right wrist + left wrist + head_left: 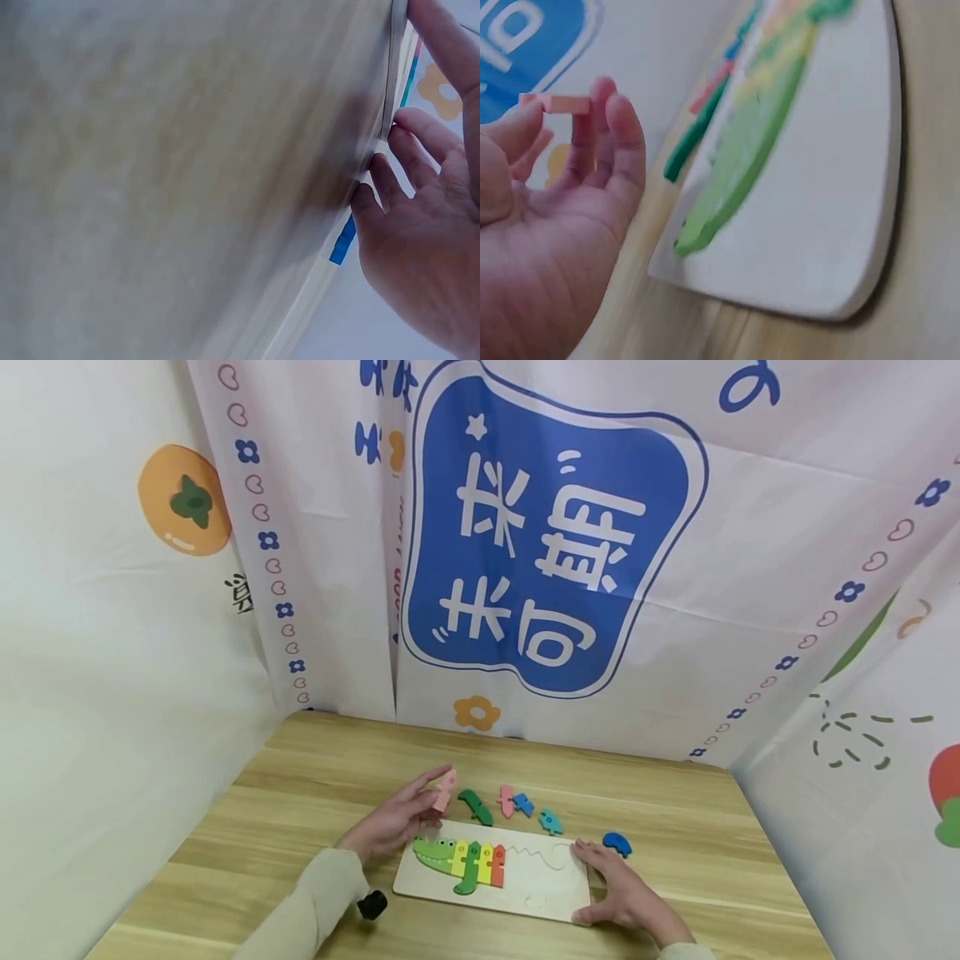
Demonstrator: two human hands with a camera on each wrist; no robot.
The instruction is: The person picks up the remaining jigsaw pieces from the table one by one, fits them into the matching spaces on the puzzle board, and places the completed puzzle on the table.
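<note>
In the head view, a wooden table (pixel 285 827) fills the lower half of the frame, with patterned cloth (pixel 555 527) hanging behind it. Near the lower centre lies a pale puzzle board (pixel 540 885), and seated in its left part are a green crocodile head (pixel 433 853) and a row of yellow, green and red body pieces (pixel 480 860). The left hand (pixel 390 822) comes in from the lower left and pinches a pink piece (pixel 446 789) between thumb and fingertips, holding it just above the board's upper left corner, clear of the table. Loose pieces lie on the table beyond the board's far edge: a dark green piece (pixel 476 807), a pink-and-blue pair (pixel 514 801), a teal piece (pixel 551 821) and, further right, a blue piece (pixel 617 842). The right hand (pixel 618 893) rests at the board's right end with fingers spread and fairly straight, gripping nothing. In the left wrist view, the left hand (pixel 555 225) fills the lower left of the frame, its fingers (pixel 619 142) curled with the pink piece (pixel 559 103) caught at their tips in the upper left; the board (pixel 840 210) slants across the right with the crocodile head (pixel 735 187) on it. In the right wrist view, blurred table surface (pixel 172 172) takes up the left, and the right hand (pixel 420 247) at the right edge has its fingertips (pixel 409 131) touching the board's thin edge (pixel 390 82), loosely extended rather than clenched.
</note>
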